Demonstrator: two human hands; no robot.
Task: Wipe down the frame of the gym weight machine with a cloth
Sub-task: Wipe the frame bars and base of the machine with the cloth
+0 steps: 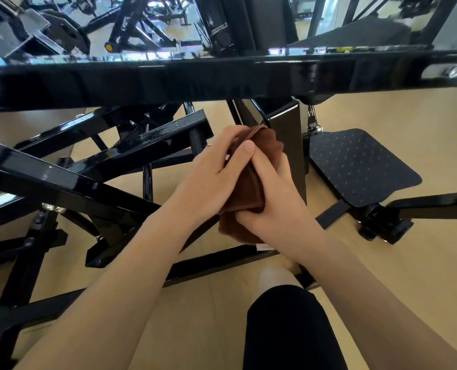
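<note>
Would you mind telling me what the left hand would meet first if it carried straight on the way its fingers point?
Probably the upright black steel post just beyond the folded brown cloth that the left hand holds; depth is unclear.

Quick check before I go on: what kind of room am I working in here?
Most likely a commercial gym. A black steel machine frame fills the view, a studded footplate sits on the tan floor, and more black machines stand beyond.

Bare forearms (131, 276), no sleeves showing; black garment (288, 329) over one leg.
</note>
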